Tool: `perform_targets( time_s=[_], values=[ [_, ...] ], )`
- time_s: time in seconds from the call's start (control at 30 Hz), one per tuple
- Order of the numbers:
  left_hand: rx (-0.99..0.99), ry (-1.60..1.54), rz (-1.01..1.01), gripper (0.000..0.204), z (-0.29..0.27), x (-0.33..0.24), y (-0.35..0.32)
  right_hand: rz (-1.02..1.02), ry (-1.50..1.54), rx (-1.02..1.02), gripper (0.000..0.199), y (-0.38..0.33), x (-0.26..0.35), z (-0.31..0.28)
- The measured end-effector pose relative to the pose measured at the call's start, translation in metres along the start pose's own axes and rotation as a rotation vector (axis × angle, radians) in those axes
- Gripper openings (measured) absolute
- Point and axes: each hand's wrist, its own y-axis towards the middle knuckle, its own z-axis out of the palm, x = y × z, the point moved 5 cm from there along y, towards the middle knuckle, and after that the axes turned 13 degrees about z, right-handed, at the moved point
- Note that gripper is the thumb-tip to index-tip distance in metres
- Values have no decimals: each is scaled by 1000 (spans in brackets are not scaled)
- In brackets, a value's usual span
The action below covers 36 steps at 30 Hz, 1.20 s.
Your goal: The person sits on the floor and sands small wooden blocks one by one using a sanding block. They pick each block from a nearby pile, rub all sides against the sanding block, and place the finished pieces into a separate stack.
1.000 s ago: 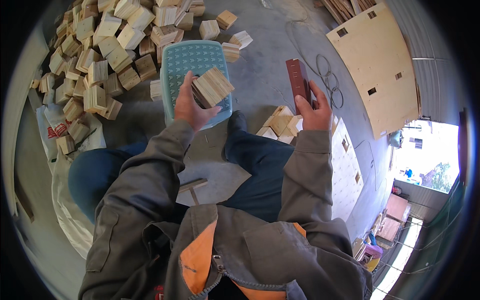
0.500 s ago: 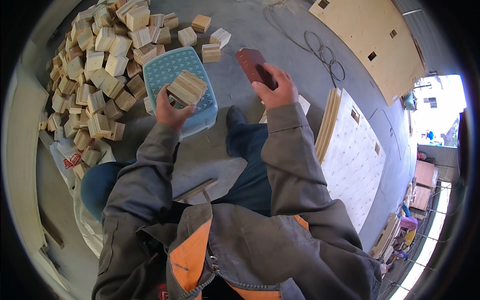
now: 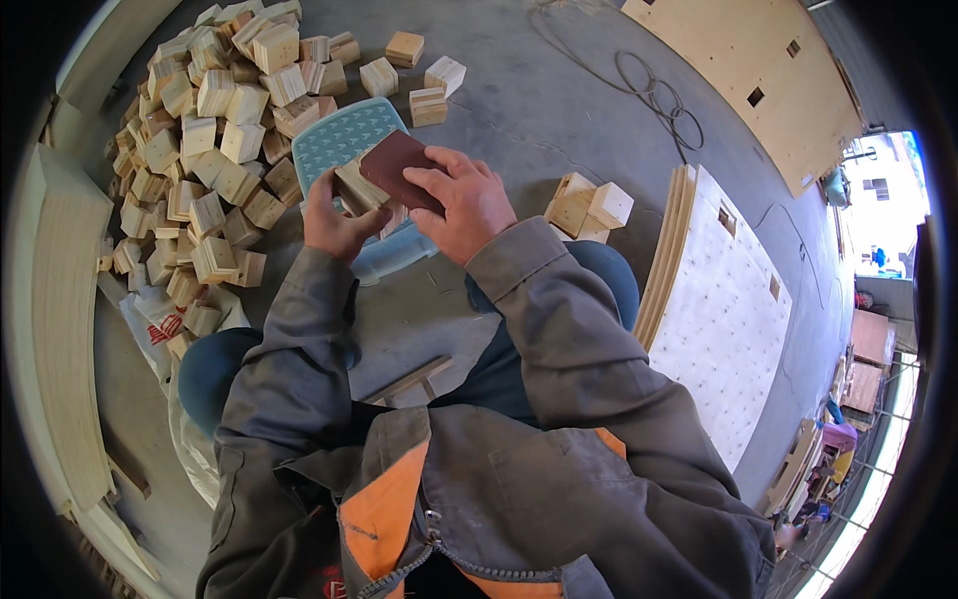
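Over the light blue plastic stool (image 3: 344, 130), my left hand (image 3: 335, 228) grips a small laminated plywood block (image 3: 352, 188) between thumb and fingers. A flat reddish-brown sanding block (image 3: 397, 166) lies against that block and hides much of it. My right hand (image 3: 467, 205) holds the sanding block, its fingers bent over the top. Whether the plywood block rests on the stool or is held just above it, I cannot tell.
A large heap of plywood blocks (image 3: 200, 150) lies at the far left, by a white sack (image 3: 165, 309). Several loose blocks (image 3: 429, 106) lie beyond the stool, others (image 3: 589, 207) to its right. Stacked plywood sheets (image 3: 723, 309) and a coiled cable (image 3: 654, 105) are on the right.
My right hand has swung left and brought the sanding block onto the plywood block. My right knee has shifted right, and the blocks on the right floor show more fully.
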Motion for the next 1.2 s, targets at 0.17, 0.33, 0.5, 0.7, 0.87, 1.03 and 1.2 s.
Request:
perform_targets(
  time_s=[0.17, 0.33, 0.5, 0.7, 0.87, 1.03, 1.2],
  values=[
    [45, 259, 94, 98, -11, -11, -2, 112, -101, -48, 52, 7, -5, -3],
    [34, 276, 81, 100, -17, -17, -5, 4, -79, 2, 52, -10, 20, 7],
    [-43, 234, 134, 95, -20, -20, -7, 170, -163, -12, 54, 12, -8, 0],
    [-135, 200, 111, 96, -30, -18, -1, 211, -106, -33, 56, 7, -9, 7],
    [-110, 377, 64, 95, -38, -14, -9, 249, -79, -100, 59, 18, -26, -3],
    [-146, 623, 644, 90, -32, -73, -7, 215, -32, -150, 62, 17, -27, -13],
    [-128, 570, 717, 88, -23, -72, -2, 204, 1, -138, 63, 17, -26, -17]
  ],
)
